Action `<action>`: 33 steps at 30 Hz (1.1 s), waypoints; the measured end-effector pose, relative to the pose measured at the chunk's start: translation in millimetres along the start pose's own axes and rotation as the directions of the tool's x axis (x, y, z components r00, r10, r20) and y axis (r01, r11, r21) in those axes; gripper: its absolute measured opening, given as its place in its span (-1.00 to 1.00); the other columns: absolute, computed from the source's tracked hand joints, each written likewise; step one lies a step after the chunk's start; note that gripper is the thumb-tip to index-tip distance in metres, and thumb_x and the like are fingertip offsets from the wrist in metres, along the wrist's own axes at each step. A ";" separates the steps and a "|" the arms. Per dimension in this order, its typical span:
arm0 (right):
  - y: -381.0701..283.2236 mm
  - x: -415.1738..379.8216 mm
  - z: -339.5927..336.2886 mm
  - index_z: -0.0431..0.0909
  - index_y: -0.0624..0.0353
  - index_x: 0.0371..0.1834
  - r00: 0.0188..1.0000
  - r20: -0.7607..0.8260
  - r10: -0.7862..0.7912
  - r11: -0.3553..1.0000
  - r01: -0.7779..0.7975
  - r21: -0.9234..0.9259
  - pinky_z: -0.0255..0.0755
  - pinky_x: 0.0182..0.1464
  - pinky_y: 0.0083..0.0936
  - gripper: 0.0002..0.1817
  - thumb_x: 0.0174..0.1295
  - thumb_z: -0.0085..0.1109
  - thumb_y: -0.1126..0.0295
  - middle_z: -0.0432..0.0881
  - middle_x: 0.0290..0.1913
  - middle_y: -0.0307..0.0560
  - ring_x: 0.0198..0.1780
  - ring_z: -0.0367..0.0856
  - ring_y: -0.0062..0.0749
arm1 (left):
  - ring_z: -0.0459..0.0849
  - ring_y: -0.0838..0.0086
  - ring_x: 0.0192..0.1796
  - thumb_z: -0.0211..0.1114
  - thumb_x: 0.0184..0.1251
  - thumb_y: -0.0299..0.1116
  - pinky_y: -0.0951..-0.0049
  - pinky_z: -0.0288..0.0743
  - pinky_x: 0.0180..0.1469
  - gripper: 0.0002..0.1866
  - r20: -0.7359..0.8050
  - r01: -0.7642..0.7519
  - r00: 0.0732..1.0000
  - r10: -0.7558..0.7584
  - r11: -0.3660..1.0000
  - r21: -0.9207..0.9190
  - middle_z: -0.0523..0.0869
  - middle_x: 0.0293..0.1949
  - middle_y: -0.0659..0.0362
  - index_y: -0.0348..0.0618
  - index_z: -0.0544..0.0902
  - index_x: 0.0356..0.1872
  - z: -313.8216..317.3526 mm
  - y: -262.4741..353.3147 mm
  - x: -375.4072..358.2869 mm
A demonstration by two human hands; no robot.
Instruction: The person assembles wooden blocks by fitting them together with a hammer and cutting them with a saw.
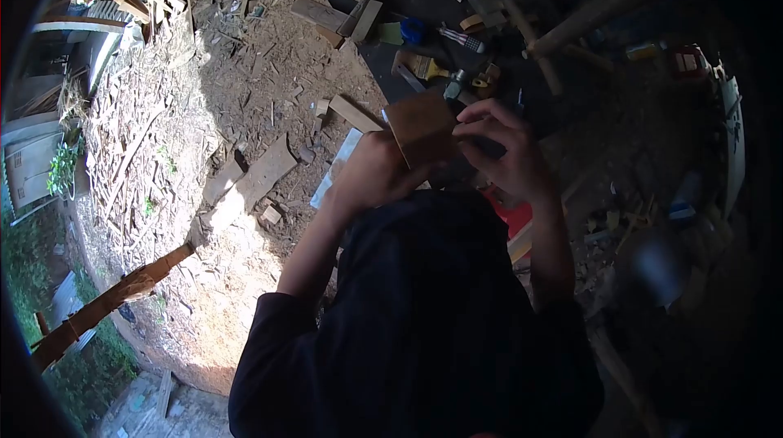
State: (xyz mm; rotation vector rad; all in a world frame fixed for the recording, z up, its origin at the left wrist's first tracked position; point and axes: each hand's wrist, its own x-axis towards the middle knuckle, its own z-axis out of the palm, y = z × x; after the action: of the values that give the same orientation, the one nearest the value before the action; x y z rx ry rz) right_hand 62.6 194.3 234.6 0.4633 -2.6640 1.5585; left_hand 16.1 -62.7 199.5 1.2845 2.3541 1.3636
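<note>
A brown wooden block point(422, 126) is held up in front of my body, near the middle of the view. My left hand point(371, 169) grips its lower left side, with the fingers partly hidden beneath it. At the right edge of the block is my right hand point(502, 147), its fingers bent and spread apart, the fingertips beside the wood. Whether those fingertips touch it is hard to tell. Just beyond the block, a brush with a yellow handle point(428, 68) and a hammer head point(458, 84) lie on a dark mat point(379, 59).
Wood offcuts point(265, 170) and shavings cover the ground at left. A blue tape measure point(413, 29) and other tools lie on the mat. A wooden frame point(599, 14) stands at upper right. A red object point(512, 214) is below my right hand.
</note>
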 end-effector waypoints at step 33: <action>-11.6 40.8 9.7 0.71 0.28 0.07 0.994 -0.064 0.094 0.989 -0.100 -0.105 0.64 -0.23 -0.37 -0.63 0.40 0.48 0.22 0.81 -0.16 -0.02 -0.30 0.80 -0.34 | 0.89 0.11 0.06 0.47 0.00 -0.49 0.19 0.82 0.05 -0.30 -0.194 0.100 0.981 -0.024 0.916 0.389 0.84 0.13 0.02 -0.14 0.67 0.33 -10.9 21.6 9.9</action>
State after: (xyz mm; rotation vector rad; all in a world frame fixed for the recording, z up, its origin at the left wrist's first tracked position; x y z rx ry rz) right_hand 28.0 170.7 246.4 0.2827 -2.7465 1.4172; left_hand 17.6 -57.6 225.1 1.1977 2.8876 1.0599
